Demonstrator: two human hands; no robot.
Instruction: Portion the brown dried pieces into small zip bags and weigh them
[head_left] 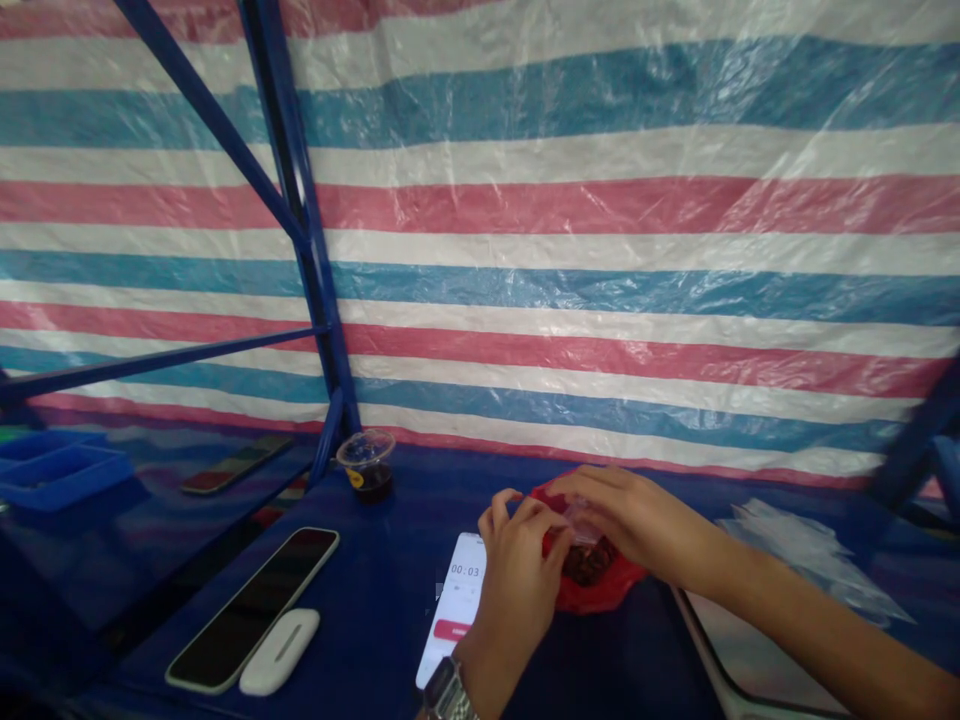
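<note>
My left hand (517, 565), a metal watch on its wrist, pinches the edge of a small clear plastic bag (579, 522). My right hand (622, 515) lies over the same bag from the right, fingers curled on it. Both hands hover over a red plastic bag (600, 590) with dark brown pieces inside, lying on the blue table (375, 600). Just left of the hands lies a phone (456, 600) showing a timer that reads 00:03 and a red button.
A lidded clear cup (367, 462) with dark contents stands by the blue post. A dark phone (255, 605) and a white oval device (280, 651) lie at front left. Another phone (236, 464) and a blue tray (56, 470) sit farther left. Clear bags (795, 550) are piled at right.
</note>
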